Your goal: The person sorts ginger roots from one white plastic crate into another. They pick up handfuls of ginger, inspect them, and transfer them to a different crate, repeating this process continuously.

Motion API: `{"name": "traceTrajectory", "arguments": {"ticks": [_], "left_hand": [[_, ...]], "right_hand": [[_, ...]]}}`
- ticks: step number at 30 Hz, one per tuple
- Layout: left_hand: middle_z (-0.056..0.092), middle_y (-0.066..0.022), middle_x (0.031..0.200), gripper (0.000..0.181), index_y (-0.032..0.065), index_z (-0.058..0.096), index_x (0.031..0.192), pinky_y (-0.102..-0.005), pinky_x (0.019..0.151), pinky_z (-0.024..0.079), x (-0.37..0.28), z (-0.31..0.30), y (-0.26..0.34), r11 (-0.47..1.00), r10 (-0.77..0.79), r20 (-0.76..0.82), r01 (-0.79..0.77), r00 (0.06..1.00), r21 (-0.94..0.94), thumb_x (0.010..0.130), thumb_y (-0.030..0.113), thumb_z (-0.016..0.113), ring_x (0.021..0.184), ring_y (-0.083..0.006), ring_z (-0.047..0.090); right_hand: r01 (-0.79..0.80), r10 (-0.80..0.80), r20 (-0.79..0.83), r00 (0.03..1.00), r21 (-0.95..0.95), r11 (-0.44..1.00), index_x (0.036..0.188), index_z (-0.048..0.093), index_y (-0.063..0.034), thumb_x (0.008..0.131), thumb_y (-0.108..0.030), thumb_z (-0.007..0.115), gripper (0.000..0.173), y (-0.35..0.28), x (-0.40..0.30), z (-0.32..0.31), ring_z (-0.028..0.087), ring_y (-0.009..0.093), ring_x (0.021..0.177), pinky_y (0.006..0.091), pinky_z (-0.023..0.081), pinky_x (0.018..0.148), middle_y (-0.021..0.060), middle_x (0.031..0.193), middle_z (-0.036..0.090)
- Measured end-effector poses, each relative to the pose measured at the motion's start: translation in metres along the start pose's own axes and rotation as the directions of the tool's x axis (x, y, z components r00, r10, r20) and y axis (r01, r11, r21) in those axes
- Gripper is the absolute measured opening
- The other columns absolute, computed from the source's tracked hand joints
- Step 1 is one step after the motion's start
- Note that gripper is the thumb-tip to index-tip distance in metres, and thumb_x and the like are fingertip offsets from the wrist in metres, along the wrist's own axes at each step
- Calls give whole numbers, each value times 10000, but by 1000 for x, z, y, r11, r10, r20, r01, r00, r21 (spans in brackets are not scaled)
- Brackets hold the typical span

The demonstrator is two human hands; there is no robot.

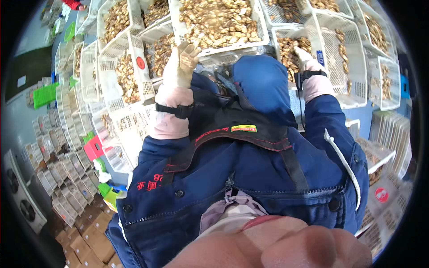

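My left hand, in a pale glove, is raised by the near left corner of a large white plastic crate. Its palm shows and nothing lies in it. The crate holds many small brown-and-gold mushrooms. On the right, my gloved right hand reaches over a smaller white crate. Its fingertips are at the darker mushrooms there; whether they grip one is hidden. To the left, another crate of mushrooms stands behind my left hand.
A perforated crate with a few mushrooms along its side stands right of my right hand. More mushroom crates are on the left. Stacked crates stand at far right, cardboard boxes at lower left. A person's red sleeve shows at upper left.
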State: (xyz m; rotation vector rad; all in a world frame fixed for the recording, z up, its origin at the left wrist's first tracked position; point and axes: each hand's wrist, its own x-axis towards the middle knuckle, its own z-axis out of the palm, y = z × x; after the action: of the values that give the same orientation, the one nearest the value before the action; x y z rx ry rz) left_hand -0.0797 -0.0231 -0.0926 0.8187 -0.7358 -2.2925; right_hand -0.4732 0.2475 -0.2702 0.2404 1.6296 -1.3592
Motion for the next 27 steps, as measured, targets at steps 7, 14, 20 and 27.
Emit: {"name": "traceTrajectory", "arguments": {"ticks": [7, 14, 20, 27], "left_hand": [[603, -122, 1080, 454, 4, 512, 1240, -370, 851, 516, 37, -6, 4, 983, 136, -61, -143, 989, -119, 976, 375, 519, 1023, -275, 583], [535, -49, 795, 436, 25, 523, 1053, -287, 627, 464, 52, -18, 10, 971, 182, -287, -218, 941, -99, 992, 450, 450, 746, -219, 547], [399, 12, 569, 404, 103, 475, 811, -260, 424, 314, 34, -15, 25, 979, 96, -321, -148, 942, -141, 992, 462, 436, 474, -111, 383], [310, 32, 529, 382, 118, 473, 739, -246, 394, 242, 25, -7, 34, 973, 51, -313, -117, 948, -197, 987, 408, 487, 427, -100, 280]], "right_hand": [[170, -172, 75, 982, 25, 985, 1375, 392, -17, 986, -286, 509, 488, -93, 45, 41, 557, 293, 1173, 378, 451, 1007, 167, 1307, 541], [535, -252, 538, 805, -471, 702, 1349, 486, -76, 970, -269, 537, 429, -173, -52, 133, 578, 222, 1124, 320, 450, 976, 96, 1275, 575], [702, -62, 724, 687, -683, -200, 1264, 571, -54, 877, -251, 607, 436, -163, -36, 270, 609, 243, 1103, 313, 463, 961, 162, 1178, 646], [450, -295, 566, 770, -809, -378, 1346, 467, -23, 838, -444, 634, 681, -98, 35, 313, 508, 378, 1214, 394, 408, 1026, 233, 1310, 534]]}}
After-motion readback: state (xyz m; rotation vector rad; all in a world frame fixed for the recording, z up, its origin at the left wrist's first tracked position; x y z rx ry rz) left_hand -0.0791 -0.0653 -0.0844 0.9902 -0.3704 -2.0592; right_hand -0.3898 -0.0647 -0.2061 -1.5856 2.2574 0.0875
